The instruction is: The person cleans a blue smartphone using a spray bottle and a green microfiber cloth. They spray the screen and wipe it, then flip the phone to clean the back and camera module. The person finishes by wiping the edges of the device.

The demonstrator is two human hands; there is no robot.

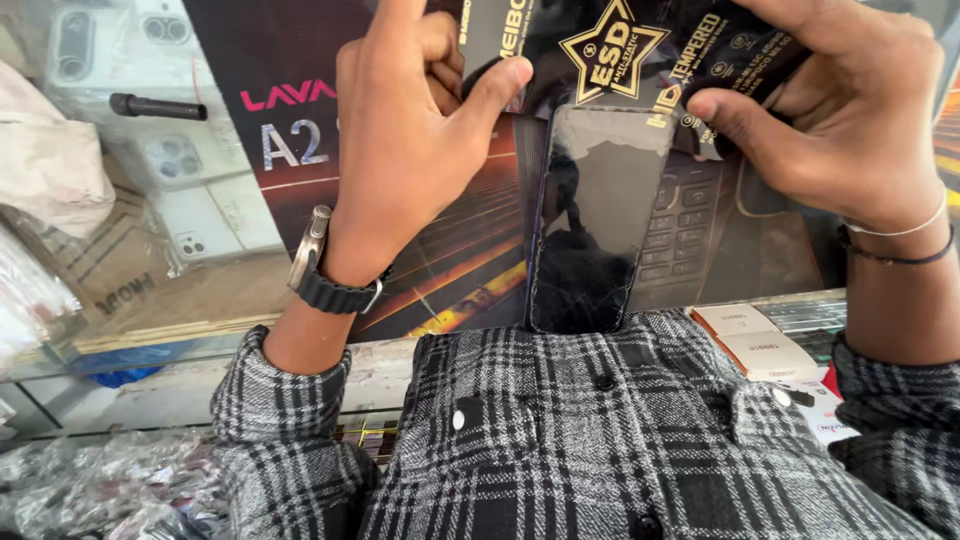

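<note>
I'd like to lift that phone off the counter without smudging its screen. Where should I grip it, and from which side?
Grip the phone by its two long edges near the middle, coming from above with thumb on one edge and fingers on the other. It lies flat, screen up, long and narrow. Its top end sits under the black packet that the left hand and right hand hold, and its bottom end meets the shirt.
</note>
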